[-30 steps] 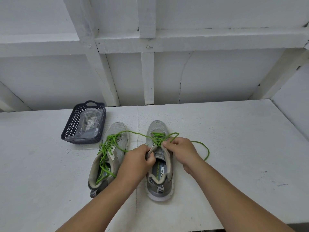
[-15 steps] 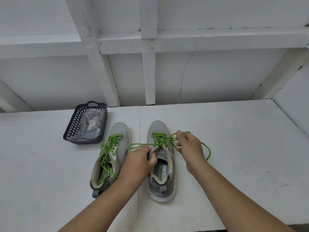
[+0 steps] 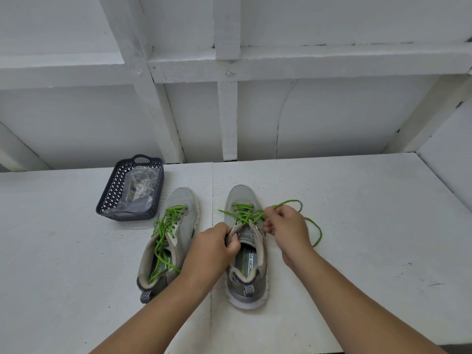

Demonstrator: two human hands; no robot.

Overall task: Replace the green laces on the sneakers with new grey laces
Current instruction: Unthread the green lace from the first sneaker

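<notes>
Green lace (image 3: 245, 213) on the right sneaker (image 3: 246, 241) is looser now than one second ago: then its left end stretched across to the left sneaker (image 3: 168, 241), and now that end lies short beside the right sneaker's eyelets. We hold the lace in our right hand (image 3: 286, 226), fingers (image 3: 268, 227) pinching it near the top eyelets, and this hand has moved up and to the right, so a loop of lace trails over the surface (image 3: 357, 226) behind it. Our left hand (image 3: 214, 247) has stayed where it was, fingers curled on the edge of the shoe's opening to keep it steady.

We judge that the unlacing of this sneaker is going on, with several crossings still threaded. On the left sneaker the other green lace (image 3: 166, 231) is still fully in place, untouched. Farther to the left, a dark basket (image 3: 112, 190) holds a clear bag (image 3: 138, 190); probably the grey laces are inside, but we cannot tell this for sure.
</notes>
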